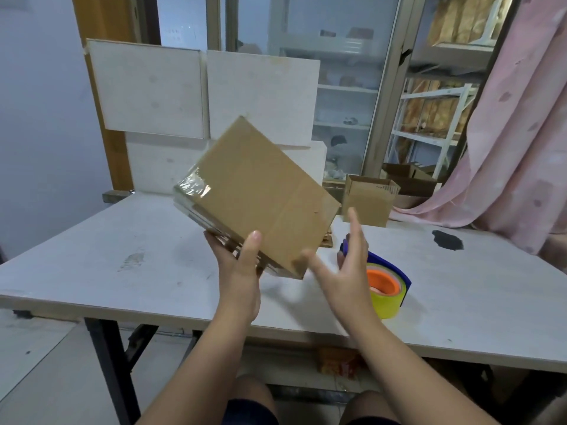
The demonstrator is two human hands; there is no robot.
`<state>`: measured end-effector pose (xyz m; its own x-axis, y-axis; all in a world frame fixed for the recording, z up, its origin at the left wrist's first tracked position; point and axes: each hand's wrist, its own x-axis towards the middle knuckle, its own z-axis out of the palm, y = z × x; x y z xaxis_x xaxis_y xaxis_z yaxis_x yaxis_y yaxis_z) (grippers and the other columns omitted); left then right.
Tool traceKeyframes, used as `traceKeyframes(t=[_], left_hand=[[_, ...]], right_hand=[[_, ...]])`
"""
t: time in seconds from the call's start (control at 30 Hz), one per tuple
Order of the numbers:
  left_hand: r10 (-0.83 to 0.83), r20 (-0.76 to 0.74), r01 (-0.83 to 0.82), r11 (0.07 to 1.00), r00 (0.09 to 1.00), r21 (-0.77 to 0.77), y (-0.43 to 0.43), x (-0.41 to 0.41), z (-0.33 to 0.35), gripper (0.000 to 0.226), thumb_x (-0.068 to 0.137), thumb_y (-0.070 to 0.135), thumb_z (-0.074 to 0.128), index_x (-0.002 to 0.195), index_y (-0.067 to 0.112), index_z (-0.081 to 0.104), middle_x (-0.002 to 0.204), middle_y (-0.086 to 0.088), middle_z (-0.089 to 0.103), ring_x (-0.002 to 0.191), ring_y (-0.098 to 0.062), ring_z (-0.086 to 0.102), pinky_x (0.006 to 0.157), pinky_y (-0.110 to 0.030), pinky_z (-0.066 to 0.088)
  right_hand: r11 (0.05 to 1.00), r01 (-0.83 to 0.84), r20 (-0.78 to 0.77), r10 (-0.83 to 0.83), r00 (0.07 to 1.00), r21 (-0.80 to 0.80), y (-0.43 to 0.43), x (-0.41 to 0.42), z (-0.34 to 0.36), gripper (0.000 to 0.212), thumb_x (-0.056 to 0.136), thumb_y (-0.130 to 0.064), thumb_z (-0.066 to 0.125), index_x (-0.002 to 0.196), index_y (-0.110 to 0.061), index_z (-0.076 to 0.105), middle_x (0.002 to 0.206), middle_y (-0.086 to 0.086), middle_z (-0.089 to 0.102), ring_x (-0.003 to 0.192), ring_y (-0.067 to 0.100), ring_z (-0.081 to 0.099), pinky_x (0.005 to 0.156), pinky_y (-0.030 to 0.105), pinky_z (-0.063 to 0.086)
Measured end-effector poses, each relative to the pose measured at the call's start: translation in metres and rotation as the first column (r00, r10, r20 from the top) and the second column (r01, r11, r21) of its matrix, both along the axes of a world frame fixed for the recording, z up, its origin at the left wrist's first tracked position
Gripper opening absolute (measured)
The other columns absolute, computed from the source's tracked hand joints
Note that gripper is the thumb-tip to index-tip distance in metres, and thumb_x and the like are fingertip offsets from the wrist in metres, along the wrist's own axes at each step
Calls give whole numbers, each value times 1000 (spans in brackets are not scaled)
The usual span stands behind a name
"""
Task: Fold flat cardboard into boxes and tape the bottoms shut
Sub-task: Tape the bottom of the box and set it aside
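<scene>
Gripping what, the left hand (242,271)?

The lower edge of the cardboard box (257,194), thumb on the top face, fingers beneath. It is held tilted above the table (122,271), clear tape wrinkled over its left end.

And the right hand (343,271)?

Spread and holding nothing, just beside the box's near corner; whether the thumb touches it I cannot tell.

Room to move?

The tabletop stretches wide left of the hands, out to its near edge. To the right a tape dispenser (389,296), blue with a yellow roll and orange core, stands just behind the right hand, which covers part of it. A dark stain (448,239) lies further right.

Further back?

A small open carton (368,200) at the far edge. White boards (153,87) lean at the back, a pink curtain (521,133) drapes onto the right corner, and shelves (429,118) behind glass are too blurred to read
</scene>
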<state>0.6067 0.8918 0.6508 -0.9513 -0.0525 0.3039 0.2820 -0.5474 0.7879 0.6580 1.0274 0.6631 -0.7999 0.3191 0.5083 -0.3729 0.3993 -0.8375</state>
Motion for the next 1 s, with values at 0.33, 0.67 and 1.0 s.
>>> traceKeyframes(t=[0.33,0.67,1.0], left_hand=[[-354,236,257,897,905,360,-11,0,-16,44,80,29,62,123,19,55,126,-11,61,111,-25,58,93,-44,48],[416,141,-349,871,899,-346,-55,-18,-6,39,100,44,37,117,19,62,118,3,62,114,-15,53,94,-28,39],[150,-171,-228,660,974,-716,-79,-20,43,12,93,22,58,103,28,62,125,19,52,114,-2,48,96,-28,37]], right_hand=[[932,-283,202,329,922,-228,23,-14,16,116,72,-17,82,145,-56,1,137,-9,47,116,10,56,99,42,49],[917,-381,309,330,892,121,46,-17,10,115,77,-16,80,139,-63,-4,151,-22,16,131,1,25,91,11,38],[969,-107,206,61,977,222,48,-28,12,70,84,-36,70,145,-28,36,135,-14,36,118,2,40,92,14,36]])
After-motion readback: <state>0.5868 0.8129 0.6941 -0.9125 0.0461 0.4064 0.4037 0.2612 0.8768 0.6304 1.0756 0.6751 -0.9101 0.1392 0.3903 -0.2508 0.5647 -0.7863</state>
